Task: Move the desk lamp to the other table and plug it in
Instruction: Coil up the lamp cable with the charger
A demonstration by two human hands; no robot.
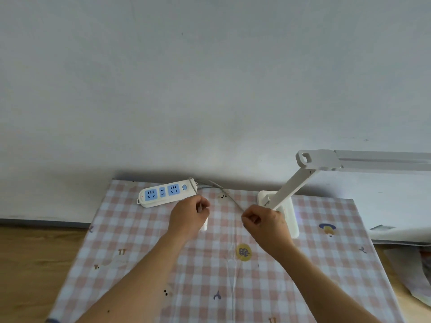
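Observation:
A white desk lamp (296,183) stands at the back right of the table, its base (289,210) on the pink checked cloth (140,252) and its head reaching off to the right. A white power strip (166,193) with blue sockets lies at the back left. My left hand (190,215) is closed around a white plug, whose end shows just below the fist. My right hand (265,223) pinches the thin lamp cord (233,200), which runs taut from it up toward the strip.
A white wall rises directly behind the table. Wooden floor shows to the left and right. Some crumpled paper or cloth lies on the floor at the far right. The strip's own grey cable leaves at the table's back edge.

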